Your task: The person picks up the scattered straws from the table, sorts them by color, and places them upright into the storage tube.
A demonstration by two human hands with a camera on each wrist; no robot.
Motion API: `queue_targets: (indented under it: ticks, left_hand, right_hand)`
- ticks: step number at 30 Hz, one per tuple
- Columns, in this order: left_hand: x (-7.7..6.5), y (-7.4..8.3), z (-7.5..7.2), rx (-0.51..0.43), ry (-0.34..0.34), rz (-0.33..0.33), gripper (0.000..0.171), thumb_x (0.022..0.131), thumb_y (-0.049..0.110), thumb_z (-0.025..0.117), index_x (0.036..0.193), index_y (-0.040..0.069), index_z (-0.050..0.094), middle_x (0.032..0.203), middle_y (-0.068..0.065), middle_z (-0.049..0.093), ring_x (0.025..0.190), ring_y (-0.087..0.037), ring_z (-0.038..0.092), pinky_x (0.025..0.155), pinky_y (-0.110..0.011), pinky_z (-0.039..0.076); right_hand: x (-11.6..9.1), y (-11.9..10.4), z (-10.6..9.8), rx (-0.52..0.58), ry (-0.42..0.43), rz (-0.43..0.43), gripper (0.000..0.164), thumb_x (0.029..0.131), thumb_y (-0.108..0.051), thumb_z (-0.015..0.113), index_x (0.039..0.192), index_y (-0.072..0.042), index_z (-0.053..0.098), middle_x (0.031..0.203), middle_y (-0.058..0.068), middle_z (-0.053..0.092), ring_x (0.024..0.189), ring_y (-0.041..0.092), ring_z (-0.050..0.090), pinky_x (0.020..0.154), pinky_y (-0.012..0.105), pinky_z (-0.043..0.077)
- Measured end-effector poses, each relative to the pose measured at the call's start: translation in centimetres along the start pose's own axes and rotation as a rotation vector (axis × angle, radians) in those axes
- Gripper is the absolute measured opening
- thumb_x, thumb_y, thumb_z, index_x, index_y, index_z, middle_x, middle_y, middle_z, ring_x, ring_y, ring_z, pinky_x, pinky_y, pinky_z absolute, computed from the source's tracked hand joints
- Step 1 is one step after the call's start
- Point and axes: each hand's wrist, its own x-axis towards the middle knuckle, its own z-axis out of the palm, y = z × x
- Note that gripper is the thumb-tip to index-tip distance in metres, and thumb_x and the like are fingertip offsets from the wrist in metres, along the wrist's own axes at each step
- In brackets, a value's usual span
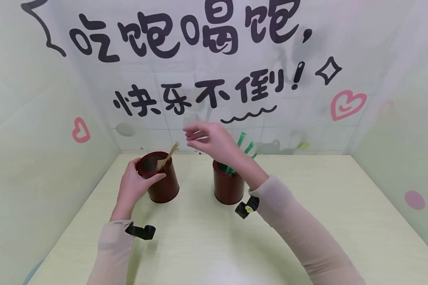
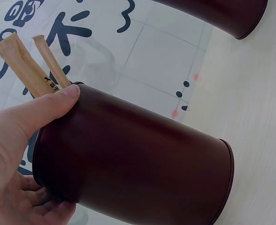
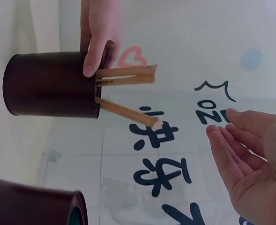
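Note:
My left hand (image 1: 137, 183) grips the rim of a dark red cylindrical holder (image 1: 165, 186), thumb on the near side and fingers around the far left. The holder leans slightly on the table. Brown paper stick packets (image 3: 128, 112) poke out of its mouth. In the right wrist view, my right hand (image 3: 252, 159) hovers with fingers loosely bent and nothing between them. From the head view, that hand is raised between the two holders, above their rims. A second dark red holder (image 1: 229, 188) stands upright under the right forearm, with several green stick packets (image 1: 249, 147) inside.
A pale wooden table (image 1: 207, 241) carries both holders. Behind it hangs a white backdrop (image 1: 299, 114) with black lettering, and similar sheets enclose the left and right sides. Each wrist wears a small black camera (image 1: 247, 208).

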Motion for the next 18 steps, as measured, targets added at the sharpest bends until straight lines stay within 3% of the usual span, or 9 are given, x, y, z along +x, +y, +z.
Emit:
queue_targets:
  ticks: [9, 14, 18]
  left_hand:
    - [0.2, -0.7, 0.1, -0.001, 0.009, 0.021, 0.106, 0.083, 0.047, 0.078, 0.155, -0.001, 0.017, 0.155, -0.029, 0.034, 0.139, -0.045, 0.038, 0.107, -0.060, 0.045]
    - [0.0, -1.3, -0.2, 0.005, 0.007, 0.039, 0.109, 0.083, 0.049, 0.077, 0.157, -0.001, 0.013, 0.158, -0.028, 0.027, 0.143, -0.045, 0.033, 0.110, -0.063, 0.041]
    - [0.2, -2.0, -1.0, 0.050, 0.029, 0.104, 0.107, 0.086, 0.053, 0.072, 0.157, -0.001, 0.013, 0.162, -0.028, 0.019, 0.147, -0.047, 0.024, 0.113, -0.068, 0.032]
  right_hand:
    - [-2.5, 1.6, -3.7, 0.019, 0.110, 0.018, 0.034, 0.093, -0.005, 0.068, 0.126, 0.000, 0.065, 0.120, 0.015, 0.070, 0.110, 0.025, 0.070, 0.094, 0.028, 0.058]
    - [-4.3, 3.4, -6.4, -0.035, 0.198, 0.053, 0.034, 0.094, -0.007, 0.068, 0.126, 0.000, 0.064, 0.123, 0.018, 0.069, 0.111, 0.028, 0.069, 0.095, 0.033, 0.058]
    - [-5.8, 5.2, -8.8, -0.122, 0.281, 0.104, 0.035, 0.094, -0.008, 0.067, 0.127, 0.001, 0.064, 0.122, 0.020, 0.069, 0.113, 0.031, 0.069, 0.096, 0.035, 0.057]
